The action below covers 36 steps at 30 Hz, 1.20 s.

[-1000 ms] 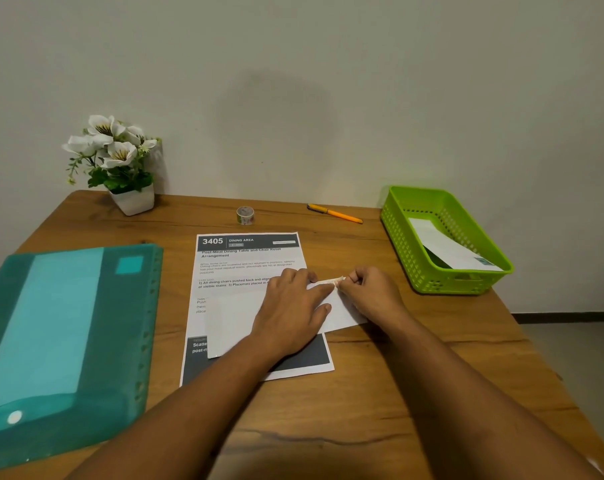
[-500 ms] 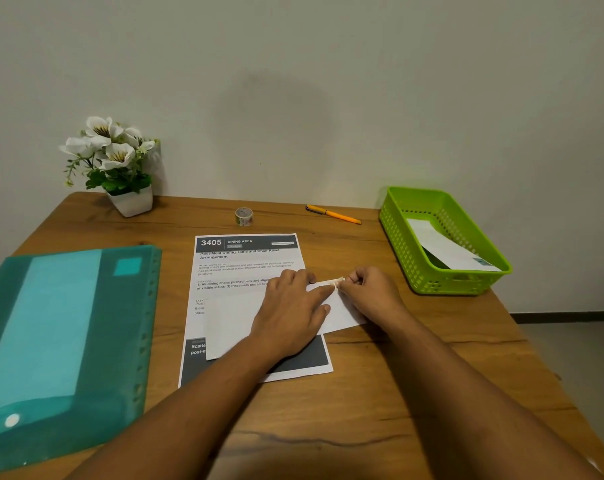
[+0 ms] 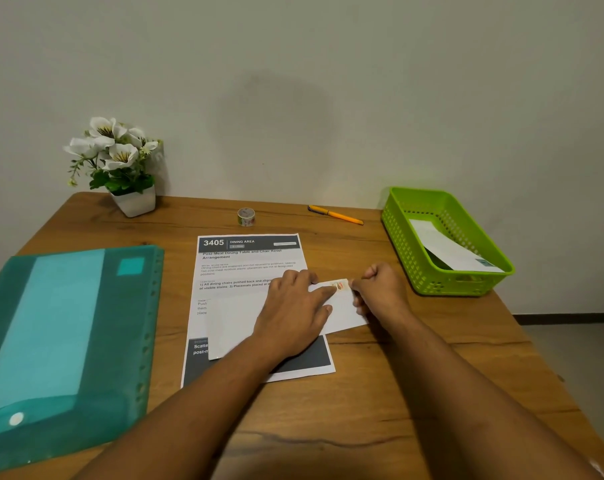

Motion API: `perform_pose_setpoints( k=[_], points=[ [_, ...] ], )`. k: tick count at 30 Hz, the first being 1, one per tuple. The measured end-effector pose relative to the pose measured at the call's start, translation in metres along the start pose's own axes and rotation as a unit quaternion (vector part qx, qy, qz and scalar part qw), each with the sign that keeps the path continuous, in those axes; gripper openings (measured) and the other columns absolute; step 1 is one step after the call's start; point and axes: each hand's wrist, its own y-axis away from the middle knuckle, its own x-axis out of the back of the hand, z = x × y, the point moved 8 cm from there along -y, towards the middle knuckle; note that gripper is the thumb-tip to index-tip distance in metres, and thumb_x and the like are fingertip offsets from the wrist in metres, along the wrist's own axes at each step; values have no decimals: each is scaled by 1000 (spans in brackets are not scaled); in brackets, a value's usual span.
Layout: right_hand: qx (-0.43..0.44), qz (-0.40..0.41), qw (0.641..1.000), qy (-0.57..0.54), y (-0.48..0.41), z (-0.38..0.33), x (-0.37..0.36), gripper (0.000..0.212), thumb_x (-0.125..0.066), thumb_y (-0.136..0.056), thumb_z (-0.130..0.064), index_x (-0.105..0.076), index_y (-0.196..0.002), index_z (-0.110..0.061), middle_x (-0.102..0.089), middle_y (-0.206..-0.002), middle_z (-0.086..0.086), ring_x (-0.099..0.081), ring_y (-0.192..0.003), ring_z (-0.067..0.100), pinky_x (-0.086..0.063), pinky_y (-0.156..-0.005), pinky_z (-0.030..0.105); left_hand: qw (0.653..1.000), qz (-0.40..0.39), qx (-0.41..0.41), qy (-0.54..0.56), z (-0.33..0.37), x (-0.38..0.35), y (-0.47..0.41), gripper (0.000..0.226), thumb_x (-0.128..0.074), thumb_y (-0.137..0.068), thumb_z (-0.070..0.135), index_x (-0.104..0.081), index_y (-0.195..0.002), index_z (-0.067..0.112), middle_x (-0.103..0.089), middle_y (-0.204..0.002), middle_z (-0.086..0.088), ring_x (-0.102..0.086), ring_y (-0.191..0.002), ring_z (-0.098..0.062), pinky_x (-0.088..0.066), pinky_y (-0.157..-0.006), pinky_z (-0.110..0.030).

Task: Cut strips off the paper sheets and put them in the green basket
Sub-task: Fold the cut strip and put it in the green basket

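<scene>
views: 1, head-worn, wide-angle | position: above the near edge of the table | facing: forward and down, across the table to the wall | frame: wall in the upper part, table below | range: close, left hand and right hand mid-frame, forearms filling the bottom | overlap: 1 view only

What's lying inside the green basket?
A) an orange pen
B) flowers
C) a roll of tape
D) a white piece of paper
D: a white piece of paper lies in the green basket, while the pen and the roll of tape lie outside it on the table.
</scene>
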Motion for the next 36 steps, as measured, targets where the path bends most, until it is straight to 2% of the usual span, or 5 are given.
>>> perform_pose_setpoints(
  k=[11,19,25,31,36],
  points=[
    [332,26,912,239,38,-19,-18,19,-61,-98,-10,-75,-108,-18,-67,-105,-4,-62,-87,15,-51,-69,30,1000,-1,-5,1,0,-1,0,44,-40,-103,48,-52,-145,39,-47,-142,1,-39,-125,-23,-32,-102,-42],
    [374,-2,843,386,46,-26,-29,36,-52,-104,-24,-61,-138,-21,-58,-125,2,-64,-89,22,-41,-58,29,999,-27,-6,-31,2,-5,0,56,-32,-105,48,-42,-153,21,-41,-156,-1,-34,-137,-24,-28,-112,-43],
    [403,0,820,407,53,-25,-30,36,-46,-105,-38,-63,-135,-26,-59,-116,0,-62,-85,20,-40,-53,29,994,-100,-1,-47,2,-19,-2,64,-14,-109,47,-8,-164,16,-3,-173,-1,3,-159,-20,-2,-127,-48],
    [442,6,819,366,61,-22,-23,23,-56,-102,-29,-74,-115,-23,-68,-112,-4,-62,-92,19,-51,-60,34,990,-118,-1,-71,3,-21,-1,65,-13,-109,47,-3,-164,15,3,-173,-2,7,-158,-20,0,-127,-48],
    [420,-18,826,374,58,-20,-26,32,-48,-102,-27,-64,-129,-25,-60,-116,-2,-60,-86,19,-49,-56,35,989,-125,-7,-79,3,-21,0,65,-12,-109,47,-1,-164,16,5,-172,-2,9,-158,-20,0,-127,-49]
  ],
)
